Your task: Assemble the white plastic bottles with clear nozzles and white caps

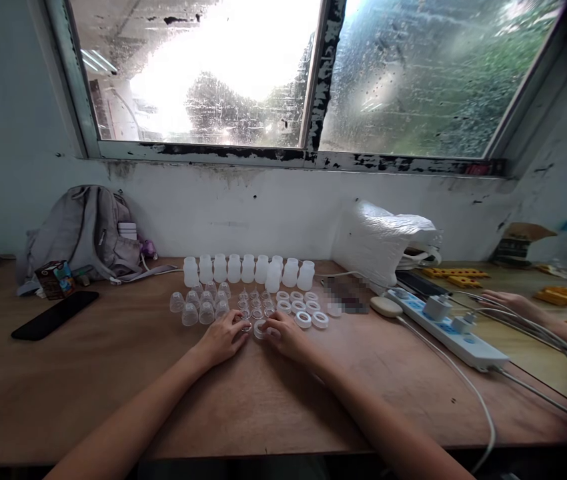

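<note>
My left hand (pixel 224 339) rests on the table with its fingers bent in, thumb and fingertips at a small clear silicone teat (pixel 246 326). Close beside it, my right hand (pixel 285 336) pinches a white screw ring (pixel 259 329). Past my fingertips lie several more teats (pixel 255 304) in rows. To their right sit several white rings (pixel 303 320), and to their left several clear domed caps (pixel 206 313). Behind all of these, frosted baby bottles (pixel 234 268) stand upright in a line, one (pixel 273 276) a little forward of the others.
Further left are a black phone (pixel 56 315), a small drink carton (pixel 55 279) and a grey backpack (pixel 83 233). On the right lie a white power strip (pixel 448 330) with cables and a white puck-shaped device (pixel 386 307). Another person's hand (pixel 508 304) is beyond the strip, near yellow parts (pixel 558 295).
</note>
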### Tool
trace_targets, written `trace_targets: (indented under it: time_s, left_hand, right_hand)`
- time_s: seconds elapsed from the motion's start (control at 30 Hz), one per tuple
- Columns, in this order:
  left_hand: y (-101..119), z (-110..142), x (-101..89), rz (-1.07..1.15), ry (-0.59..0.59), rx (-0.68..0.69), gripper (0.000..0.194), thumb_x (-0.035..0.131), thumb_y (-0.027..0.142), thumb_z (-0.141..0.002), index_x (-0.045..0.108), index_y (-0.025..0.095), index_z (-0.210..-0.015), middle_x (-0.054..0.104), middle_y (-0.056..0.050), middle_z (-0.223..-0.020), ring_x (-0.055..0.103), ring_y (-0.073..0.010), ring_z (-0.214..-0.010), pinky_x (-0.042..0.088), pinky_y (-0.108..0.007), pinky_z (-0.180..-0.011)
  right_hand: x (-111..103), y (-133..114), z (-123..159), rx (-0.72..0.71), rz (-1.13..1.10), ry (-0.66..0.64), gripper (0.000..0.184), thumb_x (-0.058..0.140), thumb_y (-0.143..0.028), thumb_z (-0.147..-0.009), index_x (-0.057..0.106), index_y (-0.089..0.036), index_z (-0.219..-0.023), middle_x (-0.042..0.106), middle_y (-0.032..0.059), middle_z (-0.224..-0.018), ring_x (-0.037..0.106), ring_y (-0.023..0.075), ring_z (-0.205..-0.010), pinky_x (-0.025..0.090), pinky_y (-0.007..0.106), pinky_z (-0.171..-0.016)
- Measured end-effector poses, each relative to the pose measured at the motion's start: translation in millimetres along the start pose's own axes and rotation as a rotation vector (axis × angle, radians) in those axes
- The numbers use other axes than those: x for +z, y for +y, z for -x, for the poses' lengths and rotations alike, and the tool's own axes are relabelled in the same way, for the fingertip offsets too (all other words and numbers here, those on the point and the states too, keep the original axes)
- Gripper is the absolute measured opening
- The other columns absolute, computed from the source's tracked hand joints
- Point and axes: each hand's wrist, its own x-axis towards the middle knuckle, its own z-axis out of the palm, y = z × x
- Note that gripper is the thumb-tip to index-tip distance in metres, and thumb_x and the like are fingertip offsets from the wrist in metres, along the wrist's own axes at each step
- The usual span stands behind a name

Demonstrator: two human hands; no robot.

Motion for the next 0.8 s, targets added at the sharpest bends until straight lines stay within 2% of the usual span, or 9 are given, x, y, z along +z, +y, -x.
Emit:
trace_targets:
  time_s: [0.13, 0.27, 0.43, 0.53, 0.63, 0.8]
  left_hand:
    - [-4.2, 1.2, 3.2, -0.007, -0.039, 0.017, 0.028, 0.041, 0.032, -0.081, 0.053, 0.022, -0.105, 0.049, -0.007, -0.112, 0.046, -0.0200, -0.102, 0.041, -0.036, -0.086]
    - [-4.6, 0.7, 1.3, 0.010, -0.055, 0.074, 0.030, 0.038, 0.028, -0.083, 0.051, 0.022, -0.110, 0.052, -0.007, -0.110, 0.046, -0.0188, -0.102, 0.039, -0.035, -0.088]
    - [5.8, -1.4, -8.1, 0.069, -0.063, 0.180, 0.030, 0.042, 0.026, -0.082, 0.052, 0.024, -0.109, 0.055, -0.006, -0.105, 0.049, -0.0174, -0.098, 0.039, -0.033, -0.086]
    - [11.5, -1.4, -10.6, 0.096, -0.099, 0.202, 0.029, 0.044, 0.026, -0.080, 0.052, 0.023, -0.108, 0.059, -0.005, -0.100, 0.052, -0.0172, -0.093, 0.041, -0.031, -0.082]
    - [12.4, -0.5, -11.3, 0.113, -0.081, 0.166, 0.026, 0.044, 0.024, -0.079, 0.052, 0.022, -0.104, 0.061, -0.004, -0.093, 0.056, -0.0162, -0.085, 0.043, -0.028, -0.076]
    - [8.0, 1.2, -14.7, 0.122, 0.053, -0.007, 0.015, 0.040, 0.022, -0.080, 0.050, 0.019, -0.090, 0.061, -0.001, -0.075, 0.058, -0.0124, -0.065, 0.043, -0.022, -0.061]
  right_hand:
    - [5.6, 2.4, -0.6, 0.027, -0.078, 0.058, 0.015, 0.051, -0.016, -0.073, 0.057, -0.020, -0.086, 0.051, 0.0043, -0.090, 0.050, 0.0154, -0.084, 0.039, 0.028, -0.077]
    - [0.9, 3.1, -1.9, 0.058, -0.092, 0.158, 0.013, 0.049, -0.018, -0.076, 0.056, -0.020, -0.086, 0.051, 0.0043, -0.090, 0.050, 0.0157, -0.084, 0.040, 0.029, -0.077]
    - [-7.8, -5.5, -2.9, 0.089, -0.120, 0.293, 0.013, 0.047, -0.022, -0.078, 0.054, -0.021, -0.088, 0.050, 0.0043, -0.093, 0.050, 0.0163, -0.088, 0.040, 0.029, -0.078]
    - [-8.7, -8.8, -3.1, 0.076, -0.143, 0.298, 0.014, 0.047, -0.023, -0.078, 0.053, -0.021, -0.090, 0.051, 0.0048, -0.094, 0.051, 0.0167, -0.088, 0.041, 0.030, -0.078]
    - [-7.7, -9.9, -3.1, 0.049, -0.160, 0.285, 0.016, 0.047, -0.023, -0.078, 0.053, -0.021, -0.092, 0.052, 0.0055, -0.093, 0.051, 0.0172, -0.087, 0.041, 0.031, -0.077]
    - [-7.7, -14.3, -1.6, -0.021, -0.190, 0.221, 0.020, 0.049, -0.022, -0.076, 0.052, -0.020, -0.096, 0.053, 0.0059, -0.094, 0.051, 0.0165, -0.087, 0.041, 0.030, -0.077]
